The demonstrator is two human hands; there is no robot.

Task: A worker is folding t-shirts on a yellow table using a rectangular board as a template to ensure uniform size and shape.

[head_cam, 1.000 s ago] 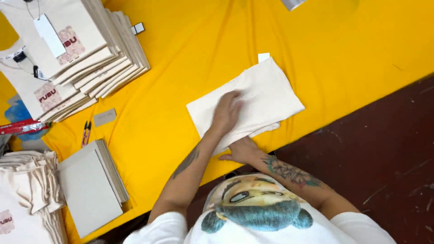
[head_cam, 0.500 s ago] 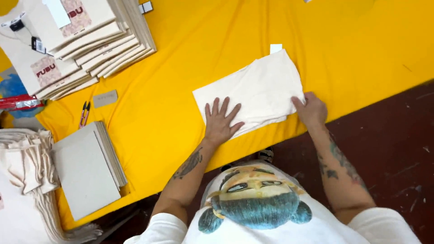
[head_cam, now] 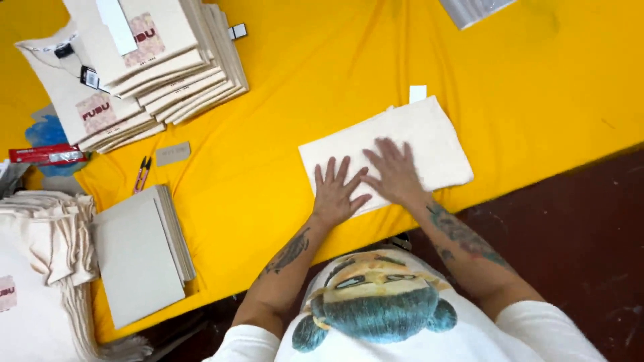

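Note:
A folded cream garment (head_cam: 416, 141) lies on the yellow cloth-covered table (head_cam: 322, 87), with a small white tag (head_cam: 417, 93) sticking out at its far edge. My left hand (head_cam: 335, 191) rests flat on the garment's near left part, fingers spread. My right hand (head_cam: 392, 173) lies flat beside it on the middle of the garment, slightly blurred, fingers spread. Neither hand grips anything.
A fanned stack of folded cream garments with printed labels (head_cam: 147, 60) sits at the far left. A pile of grey cardboard sheets (head_cam: 141, 251) lies near left, small snips (head_cam: 142, 174) and a grey card (head_cam: 173, 153) beside it. Unfolded cream garments (head_cam: 40, 255) hang at the left edge.
My right hand has slid from the garment's right edge leftward to its middle, close to my left hand. My left hand stays pressed on the near left part.

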